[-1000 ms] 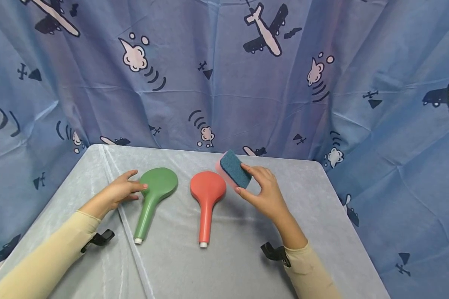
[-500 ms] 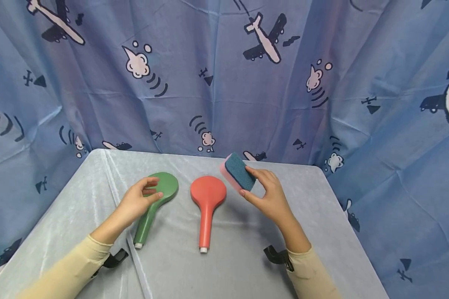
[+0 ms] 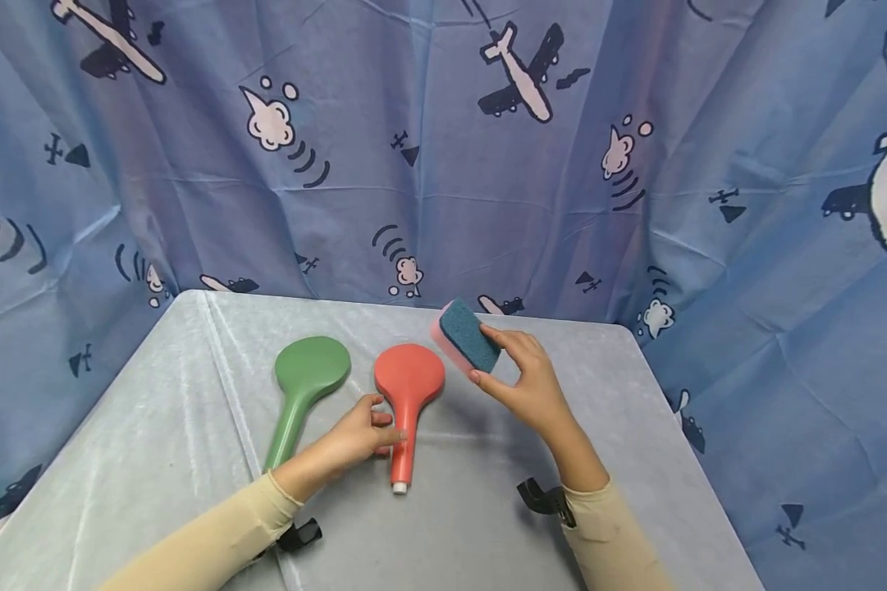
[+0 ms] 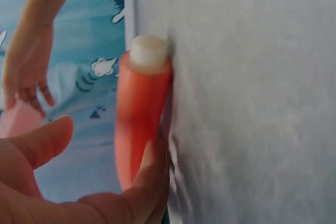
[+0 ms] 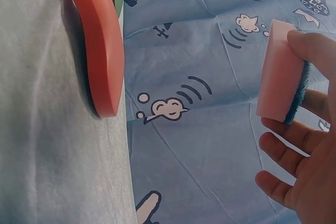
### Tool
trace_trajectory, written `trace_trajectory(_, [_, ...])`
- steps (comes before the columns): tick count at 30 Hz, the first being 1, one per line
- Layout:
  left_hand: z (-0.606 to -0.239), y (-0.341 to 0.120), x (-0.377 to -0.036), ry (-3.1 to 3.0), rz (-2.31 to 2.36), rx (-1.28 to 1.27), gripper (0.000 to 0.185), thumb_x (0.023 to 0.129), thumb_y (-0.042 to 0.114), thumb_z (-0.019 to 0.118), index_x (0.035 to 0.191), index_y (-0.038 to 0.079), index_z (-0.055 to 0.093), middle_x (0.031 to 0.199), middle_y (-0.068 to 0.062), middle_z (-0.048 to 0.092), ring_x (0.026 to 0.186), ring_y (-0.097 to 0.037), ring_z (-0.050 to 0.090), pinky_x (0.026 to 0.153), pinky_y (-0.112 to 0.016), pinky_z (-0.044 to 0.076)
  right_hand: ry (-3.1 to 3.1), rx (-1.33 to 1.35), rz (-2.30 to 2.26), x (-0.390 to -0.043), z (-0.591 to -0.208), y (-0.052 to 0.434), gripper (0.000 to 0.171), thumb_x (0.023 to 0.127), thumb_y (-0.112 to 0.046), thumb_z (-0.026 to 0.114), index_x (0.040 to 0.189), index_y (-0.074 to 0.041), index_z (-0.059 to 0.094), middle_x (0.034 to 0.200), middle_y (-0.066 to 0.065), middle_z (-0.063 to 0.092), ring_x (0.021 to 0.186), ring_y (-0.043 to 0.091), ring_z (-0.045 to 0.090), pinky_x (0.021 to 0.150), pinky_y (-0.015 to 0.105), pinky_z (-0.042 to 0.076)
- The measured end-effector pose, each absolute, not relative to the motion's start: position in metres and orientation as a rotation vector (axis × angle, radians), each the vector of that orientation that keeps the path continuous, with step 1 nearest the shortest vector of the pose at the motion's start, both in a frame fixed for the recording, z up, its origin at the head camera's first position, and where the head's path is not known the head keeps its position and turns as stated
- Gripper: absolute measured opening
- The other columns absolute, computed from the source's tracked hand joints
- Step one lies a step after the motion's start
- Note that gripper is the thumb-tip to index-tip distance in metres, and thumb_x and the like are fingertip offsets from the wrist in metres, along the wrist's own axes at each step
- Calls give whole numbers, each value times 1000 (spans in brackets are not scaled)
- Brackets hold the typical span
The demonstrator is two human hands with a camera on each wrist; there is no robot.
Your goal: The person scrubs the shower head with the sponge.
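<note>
Sponge (image 3: 468, 335), two-layered, oblong, held in the air over the far part of the counter (image 3: 473, 517), right of its middle; the head view gives the dark blue-green scouring face, coarse and broad, while the right wrist view turns up the smooth pink foam side, the scourer reduced to a thin strip. Right hand (image 3: 528, 382): pinching the sponge between thumb and fingers; the right wrist view adds that two fingers stand off it, slightly bent. Red paddle (image 3: 409, 373): flat round head toward the far edge, straight handle toward the near edge, about the counter's middle; glossy, plain. Its white end cap (image 4: 148, 51) shows large though blurred in the left wrist view and is out of sight in the right wrist view, which shows the thick rounded rim of the head instead. Left hand (image 3: 358, 431): at the red handle, fingers loose and not wrapped round it, thumb clear of it in the left wrist view; whether a fingertip meets the handle cannot be told. Green paddle (image 3: 313, 364): same shape, lying aslant nearer the left edge; the left sleeve (image 3: 214, 533) and wrist cover its handle end in the head view. Blue curtain (image 3: 443, 180), airplane print, beyond the far edge. Black wrist piece (image 3: 542, 499) below the right hand.
</note>
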State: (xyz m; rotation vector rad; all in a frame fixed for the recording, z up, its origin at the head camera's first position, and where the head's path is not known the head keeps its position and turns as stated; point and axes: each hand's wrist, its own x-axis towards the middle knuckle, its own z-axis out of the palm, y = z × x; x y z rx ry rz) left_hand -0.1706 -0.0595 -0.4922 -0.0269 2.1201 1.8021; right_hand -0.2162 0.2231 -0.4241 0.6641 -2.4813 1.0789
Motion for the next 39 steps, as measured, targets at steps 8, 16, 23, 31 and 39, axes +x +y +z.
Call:
trace_trajectory(8, [-503,-36,-174,2304,1761,-5,96,75,10,90,146,-15,31,118,-23,63,92,-23,67,78,-32,57,-2474,668,1053,-215,-424,224,69,84,-33,86,146,-24,58,135,4,63,123,24,53,96,52,47])
trace_trajectory(16, [-506,-33,-178,2407,1694,-57,98,69,1,91,147,-16,34,110,-19,64,87,-22,66,74,-33,59,-2489,662,1053,-215,-425,222,70,83,-36,87,147,-27,57,135,3,62,124,22,53,97,52,48])
trace_trajectory(23, [-502,-42,-181,2135,1873,-193,87,74,-15,72,150,-17,29,117,-25,61,85,-26,65,74,-36,60,-2482,676,1043,-216,-426,222,70,84,-36,86,147,-26,57,136,3,63,124,23,53,97,53,49])
trace_trajectory(31, [-500,-61,-180,2118,1896,-257,87,68,-17,63,149,-15,33,117,-24,54,86,-25,57,65,-29,54,-2522,681,1034,-217,-427,219,70,84,-38,86,146,-27,58,135,3,62,125,22,53,99,54,48])
trace_trajectory(39, [-482,-77,-174,2125,2040,-234,78,76,-12,70,148,-12,39,117,-22,59,78,-19,60,66,-27,53,-2525,680,1014,-216,-426,218,70,83,-37,87,146,-27,58,136,3,63,125,23,53,100,54,47])
